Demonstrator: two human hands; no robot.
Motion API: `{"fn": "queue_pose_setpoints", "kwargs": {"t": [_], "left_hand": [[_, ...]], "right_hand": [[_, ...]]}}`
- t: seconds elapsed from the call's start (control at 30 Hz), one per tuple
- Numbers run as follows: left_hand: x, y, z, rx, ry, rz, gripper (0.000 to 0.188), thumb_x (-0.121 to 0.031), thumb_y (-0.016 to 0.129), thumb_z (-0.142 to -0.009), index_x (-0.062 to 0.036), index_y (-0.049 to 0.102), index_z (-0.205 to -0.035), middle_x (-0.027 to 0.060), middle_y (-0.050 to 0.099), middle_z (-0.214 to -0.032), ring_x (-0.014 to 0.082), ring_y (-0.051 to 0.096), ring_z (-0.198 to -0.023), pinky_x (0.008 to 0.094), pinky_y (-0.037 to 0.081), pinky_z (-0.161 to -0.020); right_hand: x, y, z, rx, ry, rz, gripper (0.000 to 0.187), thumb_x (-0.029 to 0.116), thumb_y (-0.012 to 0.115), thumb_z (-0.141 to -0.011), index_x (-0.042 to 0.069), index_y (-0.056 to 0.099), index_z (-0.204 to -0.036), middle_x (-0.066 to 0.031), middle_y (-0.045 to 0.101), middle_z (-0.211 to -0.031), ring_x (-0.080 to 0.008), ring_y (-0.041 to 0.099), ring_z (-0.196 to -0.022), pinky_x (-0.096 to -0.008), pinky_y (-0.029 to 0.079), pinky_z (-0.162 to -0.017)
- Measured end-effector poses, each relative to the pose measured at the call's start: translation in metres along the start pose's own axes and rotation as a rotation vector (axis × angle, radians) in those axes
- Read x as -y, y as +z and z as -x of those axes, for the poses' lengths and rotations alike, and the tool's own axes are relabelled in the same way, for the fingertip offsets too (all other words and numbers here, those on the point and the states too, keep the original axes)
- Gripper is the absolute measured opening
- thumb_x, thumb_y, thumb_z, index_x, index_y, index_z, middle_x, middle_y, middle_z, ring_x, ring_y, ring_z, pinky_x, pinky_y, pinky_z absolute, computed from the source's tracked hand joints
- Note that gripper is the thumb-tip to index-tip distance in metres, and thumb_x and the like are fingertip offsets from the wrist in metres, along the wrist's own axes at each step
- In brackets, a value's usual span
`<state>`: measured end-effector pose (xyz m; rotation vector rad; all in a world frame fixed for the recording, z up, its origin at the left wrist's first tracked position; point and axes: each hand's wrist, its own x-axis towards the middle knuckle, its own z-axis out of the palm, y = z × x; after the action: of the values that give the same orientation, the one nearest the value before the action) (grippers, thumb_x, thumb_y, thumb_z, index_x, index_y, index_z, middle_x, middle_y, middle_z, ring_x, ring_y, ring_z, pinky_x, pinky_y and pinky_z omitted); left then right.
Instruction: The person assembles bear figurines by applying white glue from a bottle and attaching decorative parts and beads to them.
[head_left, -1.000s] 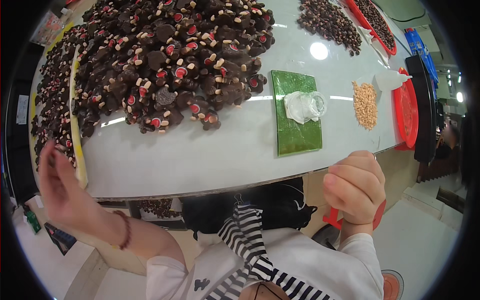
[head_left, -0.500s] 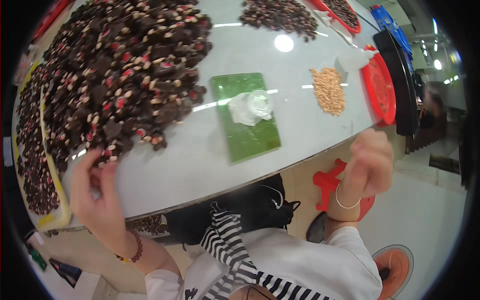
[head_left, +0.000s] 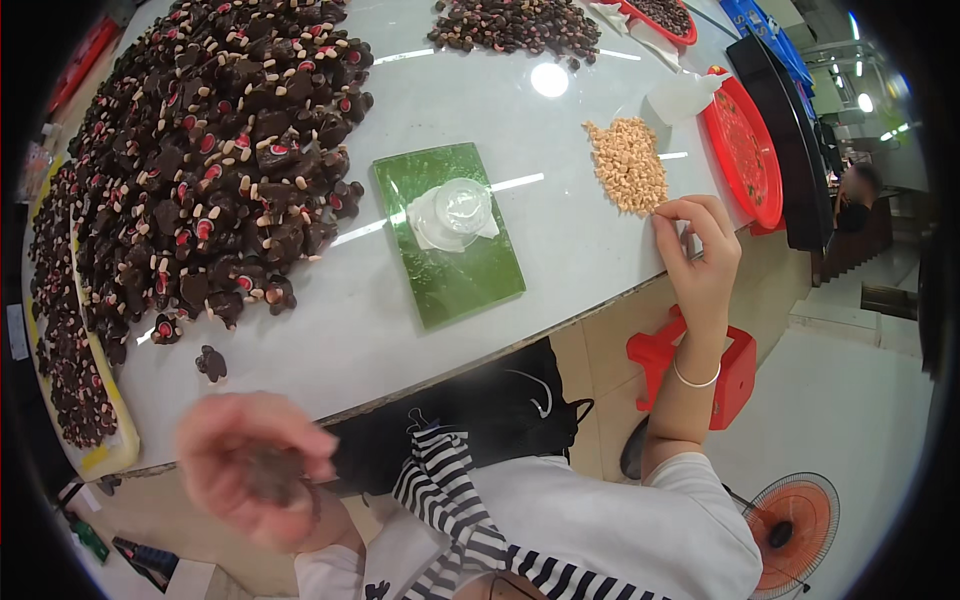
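My left hand [head_left: 235, 455] is raised at the table's near edge, blurred by motion, with its fingers curled around a small dark brown piece [head_left: 268, 472]. My right hand [head_left: 705, 245] touches the near end of a pile of tiny beige pieces [head_left: 628, 165], thumb and forefinger tips together; whatever is between them is too small to make out. At the left spreads a big heap of dark brown moulded figures [head_left: 230, 140] with pink-red and beige parts. One loose figure [head_left: 211, 364] lies apart, nearer my left hand.
Mid-table, a clear, round-topped container [head_left: 462, 208] sits with white material on a green block [head_left: 450, 280]. A translucent squeeze bottle [head_left: 682, 97] and red tray [head_left: 745, 150] stand right of the beige pile. Another brown heap [head_left: 520, 25] lies far back. A red stool [head_left: 735, 375] stands below.
My left hand has drawn back from the heap toward me with a brown piece in it. My right hand has moved up and left onto the beige pile. The view has shifted slightly.
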<state>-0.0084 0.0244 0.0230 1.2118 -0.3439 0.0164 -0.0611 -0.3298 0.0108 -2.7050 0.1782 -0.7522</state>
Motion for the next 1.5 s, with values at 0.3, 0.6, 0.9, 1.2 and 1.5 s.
{"fn": "queue_pose_setpoints", "kwargs": {"t": [0.3,0.6,0.9,1.2,1.5], "left_hand": [[0.015,-0.011,-0.016,0.687,-0.329,0.336,0.038,-0.025,0.081,-0.066,0.0015,0.066,-0.089,0.0152,0.065,-0.090,0.0173,0.062,-0.071,0.0253,0.049,-0.057],[0.025,-0.005,0.001,0.501,-0.314,0.641,0.050,-0.041,0.074,-0.071,0.0057,0.062,-0.084,0.0114,0.060,-0.066,0.0135,0.053,-0.052,0.0226,0.039,-0.045],[0.022,0.034,0.001,0.435,-0.079,-0.174,0.020,-0.002,0.066,-0.071,-0.0023,0.065,-0.090,0.0125,0.053,-0.081,0.0157,0.048,-0.062,0.0229,0.037,-0.050],[0.028,0.045,0.001,0.302,0.229,-0.489,0.014,0.003,0.060,-0.061,-0.0016,0.059,-0.075,0.0074,0.049,-0.065,0.0203,0.047,-0.051,0.0279,0.038,-0.044],[0.030,0.037,-0.001,0.419,-0.027,-0.096,0.011,-0.006,0.046,-0.078,-0.0002,0.051,-0.069,0.0081,0.052,-0.064,0.0164,0.045,-0.053,0.0265,0.034,-0.047]], "right_hand": [[0.006,-0.006,-0.004,0.077,0.126,-0.046,0.005,-0.003,0.061,-0.076,-0.001,0.060,-0.081,-0.0040,0.056,-0.076,-0.0087,0.047,-0.059,-0.0220,0.035,-0.048],[0.016,-0.003,-0.016,0.127,0.095,-0.003,0.005,-0.002,0.060,-0.074,-0.001,0.058,-0.079,-0.0070,0.056,-0.073,-0.0156,0.054,-0.065,-0.0247,0.039,-0.053],[0.083,-0.003,-0.001,0.080,-0.112,-0.583,0.016,-0.006,0.065,-0.059,-0.001,0.060,-0.073,-0.0069,0.054,-0.067,-0.0171,0.051,-0.059,-0.0257,0.040,-0.052],[0.134,0.029,0.006,0.295,-0.239,-0.929,0.022,-0.004,0.071,-0.054,0.002,0.062,-0.074,-0.0059,0.054,-0.070,-0.0192,0.051,-0.058,-0.0265,0.039,-0.049],[0.139,0.043,0.004,0.059,-0.643,-0.865,0.015,-0.001,0.064,-0.064,-0.001,0.062,-0.078,-0.0087,0.054,-0.079,-0.0202,0.052,-0.065,-0.0277,0.040,-0.052]]}}
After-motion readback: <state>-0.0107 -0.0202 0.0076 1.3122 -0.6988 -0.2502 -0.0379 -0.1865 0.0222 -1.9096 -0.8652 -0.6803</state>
